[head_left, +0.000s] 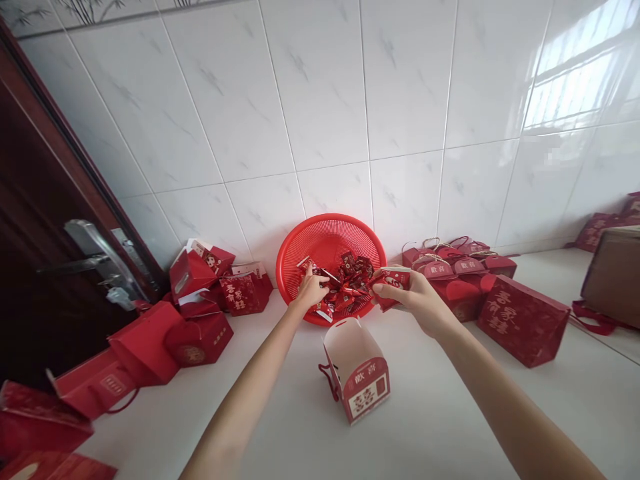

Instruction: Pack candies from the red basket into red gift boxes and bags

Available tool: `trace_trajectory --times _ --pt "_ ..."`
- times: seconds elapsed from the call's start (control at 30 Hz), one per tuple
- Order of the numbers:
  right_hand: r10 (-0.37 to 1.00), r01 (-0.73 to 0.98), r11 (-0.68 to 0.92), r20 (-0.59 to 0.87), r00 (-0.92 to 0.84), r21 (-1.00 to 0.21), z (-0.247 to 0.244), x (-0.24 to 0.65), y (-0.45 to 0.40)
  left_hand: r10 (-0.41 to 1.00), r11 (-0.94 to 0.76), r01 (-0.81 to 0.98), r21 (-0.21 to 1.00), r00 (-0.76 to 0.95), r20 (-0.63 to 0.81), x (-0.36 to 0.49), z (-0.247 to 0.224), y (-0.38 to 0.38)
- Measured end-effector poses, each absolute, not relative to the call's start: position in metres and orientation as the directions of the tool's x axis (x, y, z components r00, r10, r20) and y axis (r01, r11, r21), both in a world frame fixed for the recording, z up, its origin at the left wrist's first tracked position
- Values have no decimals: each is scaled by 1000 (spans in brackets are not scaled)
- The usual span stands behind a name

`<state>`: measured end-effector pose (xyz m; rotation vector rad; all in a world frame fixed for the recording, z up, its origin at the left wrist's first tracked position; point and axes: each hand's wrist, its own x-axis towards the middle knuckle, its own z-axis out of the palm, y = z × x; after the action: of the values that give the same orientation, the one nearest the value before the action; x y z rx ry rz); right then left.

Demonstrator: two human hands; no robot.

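Note:
My right hand [413,300] grips a red candy packet [393,283] with white print, thumb across its front, at the right rim of the basket. Over the left side of the red plastic basket [327,233] is my left hand [313,290], fingers apart and touching the wrapped candies [353,280]; nothing shows clearly held in it. Below the basket, between my forearms, a red and white gift box [367,387] stands upright with its top open and a red cord handle hanging at its left. What lies inside the box is hidden.
Several red gift boxes [145,340] line the left side beside a dark door [50,200] with a metal handle [95,247]. More closed boxes [460,283] and a larger red box [523,320] stand right. A brown carton [613,277] is far right. White tiled wall [330,100] rises behind.

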<state>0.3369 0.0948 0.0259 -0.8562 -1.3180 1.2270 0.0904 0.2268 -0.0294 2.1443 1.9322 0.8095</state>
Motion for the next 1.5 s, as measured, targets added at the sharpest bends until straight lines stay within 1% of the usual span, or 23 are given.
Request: trace_trajectory --times 0.17,0.27,0.37,0.5,0.7,0.9,1.0,1.2,1.4,1.5 --pt "963 -179 198 226 -147 -964 25 337 95 992 -84 930 357 43 121 96 -22 213" --pt "963 -169 196 222 -152 -966 24 336 96 998 -62 959 278 52 44 100 -22 209" --pt "961 -149 204 227 -159 -968 24 335 96 998 -39 969 243 27 54 105 -26 211" --pt "953 -148 223 247 -174 -964 25 335 95 987 -56 965 256 14 162 108 -33 215" --pt "967 -177 178 205 -148 -968 26 336 95 932 -147 932 332 18 362 99 -34 219" --pt "964 -189 187 218 -155 -964 24 335 95 873 -239 860 451 -12 487 86 -27 217" --pt "964 -192 187 218 -154 -964 24 334 95 857 -259 810 527 -59 511 86 -24 211" --pt "955 -208 164 208 -211 -964 24 333 96 819 -314 669 674 -168 549 95 -17 199" --pt "945 -234 141 201 -256 -962 15 334 103 774 -268 568 778 -354 525 89 -13 201" --pt "946 -266 129 199 -255 -955 11 334 109 766 -248 530 811 -405 499 83 -13 203"
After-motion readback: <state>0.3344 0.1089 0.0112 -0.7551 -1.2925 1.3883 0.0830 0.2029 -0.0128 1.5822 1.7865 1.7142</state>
